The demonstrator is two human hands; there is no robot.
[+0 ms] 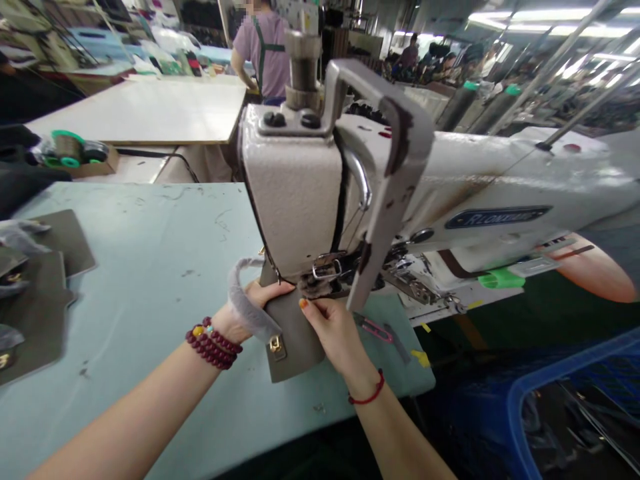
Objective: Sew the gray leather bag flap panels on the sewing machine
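A taupe leather-like bag panel point(296, 339) lies partly under the head of a sewing machine point(295, 193). Fixed to it is a curved handle point(250, 313) wrapped in pale film, with gold-coloured hardware point(275, 344) at its near end. My left hand point(253, 300) grips the panel's left side through the handle loop, thumb on top and the other fingers mostly hidden. On the right side my right hand point(335, 330) pinches the panel near the presser area, thumb against curled fingers. The needle point itself is hidden behind the machine's parts.
More taupe panels point(75, 247) with wrapped handles lie at the left of the pale green table point(150, 267). Pink-handled thread snips point(377, 329) rest right of my right hand. A blue basket point(517, 413) stands lower right. A co-worker in purple point(273, 50) stands beyond a white table point(165, 107).
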